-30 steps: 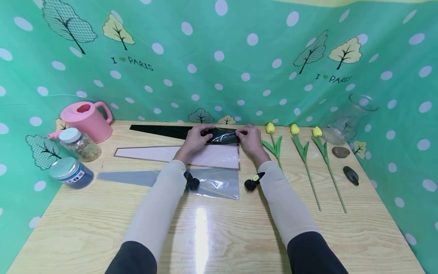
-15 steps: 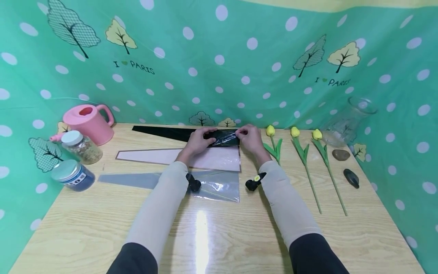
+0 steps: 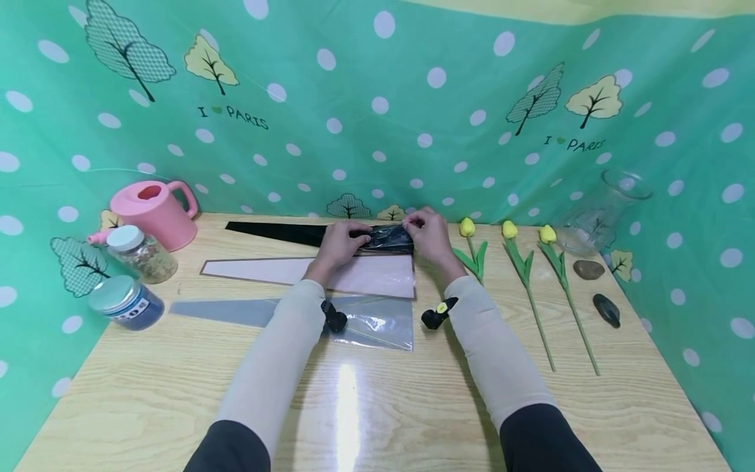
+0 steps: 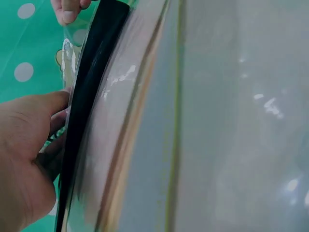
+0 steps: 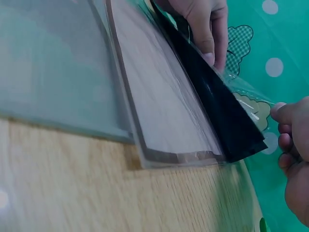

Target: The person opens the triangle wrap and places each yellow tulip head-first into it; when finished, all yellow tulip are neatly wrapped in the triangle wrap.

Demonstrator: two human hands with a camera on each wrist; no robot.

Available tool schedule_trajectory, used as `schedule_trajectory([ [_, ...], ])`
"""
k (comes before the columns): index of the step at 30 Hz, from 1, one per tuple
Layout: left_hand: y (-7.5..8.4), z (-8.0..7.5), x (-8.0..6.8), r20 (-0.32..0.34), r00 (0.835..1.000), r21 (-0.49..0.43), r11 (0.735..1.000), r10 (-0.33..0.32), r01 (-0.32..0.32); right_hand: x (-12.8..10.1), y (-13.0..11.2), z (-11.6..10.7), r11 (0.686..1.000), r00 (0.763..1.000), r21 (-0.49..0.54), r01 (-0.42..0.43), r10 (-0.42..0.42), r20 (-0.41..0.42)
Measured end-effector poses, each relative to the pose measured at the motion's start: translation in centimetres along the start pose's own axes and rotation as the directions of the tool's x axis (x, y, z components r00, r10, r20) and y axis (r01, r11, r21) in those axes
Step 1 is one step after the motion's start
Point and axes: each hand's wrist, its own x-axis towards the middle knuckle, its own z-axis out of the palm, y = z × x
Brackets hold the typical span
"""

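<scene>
A long tapered black flower sleeve (image 3: 268,231) with a clear front lies at the back of the table, its wide end raised between the two hands. My left hand (image 3: 339,242) pinches it near the middle; in the left wrist view the thumb lies along its edge (image 4: 89,72). At the wide end my right hand (image 3: 432,237) pinches the clear film (image 5: 247,91), drawn apart from the black backing (image 5: 217,106) in the right wrist view. A white sleeve with a brown border (image 3: 259,268) and a grey sleeve (image 3: 224,311) lie nearer, partly under the left arm.
Yellow tulips (image 3: 531,295) lie to the right, beside a clear glass vase (image 3: 601,210) and two stones (image 3: 606,309). On the left are a pink watering can (image 3: 156,213), a jar with a white lid (image 3: 141,252) and a blue jar (image 3: 126,303). A green curtain (image 3: 354,72) backs the table.
My right hand has lifted slightly and moved a little left with the clear film, which now stands further off the black backing. My left hand keeps its hold.
</scene>
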Motion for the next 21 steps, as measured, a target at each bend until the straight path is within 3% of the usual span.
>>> schedule_trajectory([
  [7,0.2,-0.1,-0.1,-0.068,0.996,0.005,0.999,-0.05,0.05,-0.1,-0.2,0.1,1.0,1.0,0.027,-0.011,0.012,-0.018],
  [14,-0.1,0.1,-0.2,-0.099,0.991,-0.102,0.992,-0.086,0.076,-0.5,-0.5,0.0,0.993,0.999,0.119,-0.017,0.022,-0.044],
  [17,-0.5,0.2,-0.1,-0.117,0.988,-0.157,0.984,-0.1,0.081,-1.2,-0.7,-0.9,0.985,0.997,0.168,-0.038,0.049,-0.062],
  [21,-1.0,0.1,-0.2,-0.131,0.984,-0.218,0.971,-0.124,0.093,-3.5,-1.1,-3.6,0.977,0.989,0.197,-0.083,0.104,-0.103],
])
